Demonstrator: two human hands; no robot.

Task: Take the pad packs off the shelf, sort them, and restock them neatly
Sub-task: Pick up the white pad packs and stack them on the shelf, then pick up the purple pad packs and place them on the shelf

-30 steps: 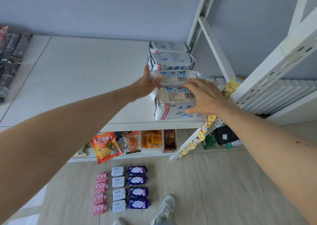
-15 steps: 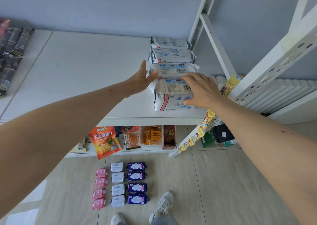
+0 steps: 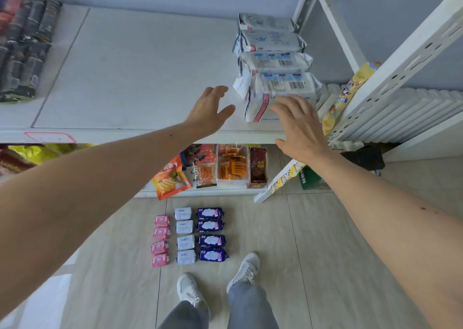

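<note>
Four white pad packs (image 3: 273, 60) stand in a row on the right end of the upper shelf (image 3: 140, 78), beside the white upright post (image 3: 406, 50). The row runs from the shelf's front edge back toward the wall. Each pack's long axis lies left to right, parallel to the shelf edge. The two nearer packs show barcode labels on top; the two farther ones show a printed white face. The nearest pack (image 3: 280, 95) has a pink stripe on its front face.

Right hand (image 3: 298, 125): in front of the nearest pack, fingers straight and spread wide, holding nothing; whether the fingertips touch the pack cannot be told. Left hand (image 3: 210, 110): just left of the row, apart from it, fingers relaxed and spread, holding nothing.

Lower shelf, below: snack packets (image 3: 220, 168), among them an orange chip bag (image 3: 170, 178). On the floor (image 3: 325, 253): three columns of four small packs each, pink (image 3: 160, 241), white (image 3: 185, 236) and purple (image 3: 211, 233), columns running away from the person's shoes (image 3: 190, 288). Dark packets (image 3: 25, 48) sit at the far left of the upper shelf.
</note>
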